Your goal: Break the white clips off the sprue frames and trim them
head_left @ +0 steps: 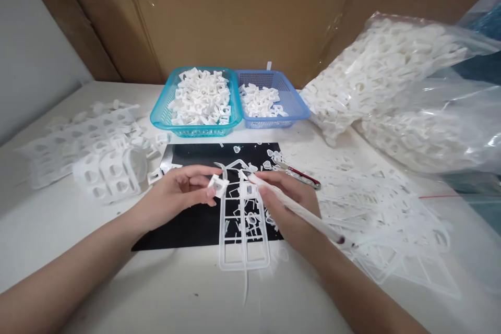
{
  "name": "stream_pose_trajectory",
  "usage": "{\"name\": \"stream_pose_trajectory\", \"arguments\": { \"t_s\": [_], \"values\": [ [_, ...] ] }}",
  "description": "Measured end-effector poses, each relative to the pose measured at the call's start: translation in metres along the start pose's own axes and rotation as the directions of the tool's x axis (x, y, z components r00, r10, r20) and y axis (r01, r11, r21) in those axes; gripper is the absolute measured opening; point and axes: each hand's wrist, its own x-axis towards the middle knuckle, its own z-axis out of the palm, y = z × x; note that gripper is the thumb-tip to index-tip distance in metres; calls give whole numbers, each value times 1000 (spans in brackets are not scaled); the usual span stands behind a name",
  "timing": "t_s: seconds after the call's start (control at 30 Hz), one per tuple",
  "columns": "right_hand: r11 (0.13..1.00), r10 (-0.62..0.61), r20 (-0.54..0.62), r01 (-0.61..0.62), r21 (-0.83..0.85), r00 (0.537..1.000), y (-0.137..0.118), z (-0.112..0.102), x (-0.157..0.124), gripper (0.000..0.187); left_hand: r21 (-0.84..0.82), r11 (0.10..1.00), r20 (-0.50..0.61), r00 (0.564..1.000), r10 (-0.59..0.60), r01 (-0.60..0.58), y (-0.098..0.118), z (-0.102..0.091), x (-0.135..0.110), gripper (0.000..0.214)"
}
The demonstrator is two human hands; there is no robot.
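Observation:
My left hand [183, 193] pinches a small white plastic part [218, 185] between thumb and fingers, just above a black mat [188, 224]. My right hand [289, 209] grips a thin white pen-like tool [301, 211] whose tip points at that part. Under both hands a white plastic frame [245, 240] lies on the mat, with small white offcuts scattered around it.
A teal basket [199, 125] and a blue basket [291, 107] of white parts stand behind the mat. White frames with parts [90, 151] are stacked at left, empty frames [391, 219] at right, a bag of parts [403, 88] far right. Red-handled cutters [303, 176] lie nearby.

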Motion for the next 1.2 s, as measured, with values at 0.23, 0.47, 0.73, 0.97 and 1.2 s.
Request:
{"name": "stream_pose_trajectory", "arguments": {
  "t_s": [0.23, 0.47, 0.73, 0.97, 1.2],
  "values": [
    [929, 65, 186, -127, 348, 980, -9, -1, -2, 22, -92, 995, 70, 997, -33, 39, -8, 9, 0, 35],
    [981, -65, 248, 17, 194, 966, -13, 0, -4, 10, 102, 994, 45, 998, 34, -39, -10, 11, -6, 34],
    [980, -193, 280, 170, 105, 940, -10, 6, -11, 13, 164, 984, 35, 998, 60, -65, -10, 14, -10, 32],
    [778, -538, 329, 607, -160, 776, 10, 15, -20, 16, 103, 995, 65, 998, -1, -6, -12, 13, -10, 31],
    [865, -411, 49, 406, -294, 910, 3, -2, -9, 25, 58, 998, 48, 999, -2, -1, -11, 15, -9, 27]
  ]
}}
